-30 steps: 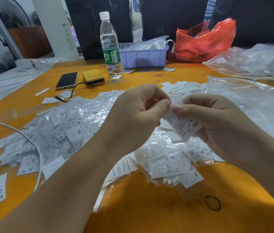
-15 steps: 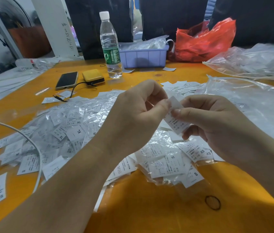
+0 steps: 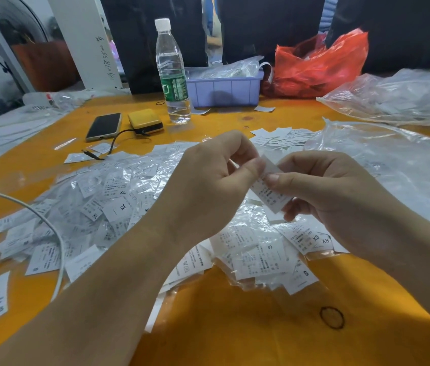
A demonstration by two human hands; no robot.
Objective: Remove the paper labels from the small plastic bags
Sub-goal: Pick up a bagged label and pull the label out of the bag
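I see the small bag (image 3: pixel 270 192) slanting down-right between both hands. Left hand (image 3: pixel 208 186) pinches its upper end; right hand (image 3: pixel 327 191) pinches mid-length.

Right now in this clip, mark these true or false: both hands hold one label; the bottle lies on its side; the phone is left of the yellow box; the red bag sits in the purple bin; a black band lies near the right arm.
1. Both hands, left and right, pinch one label. True.
2. The bottle lies on its side. False: it stands upright.
3. The phone is left of the yellow box. True.
4. The red bag sits in the purple bin. False: it lies beside it.
5. A black band lies near the right arm. True.
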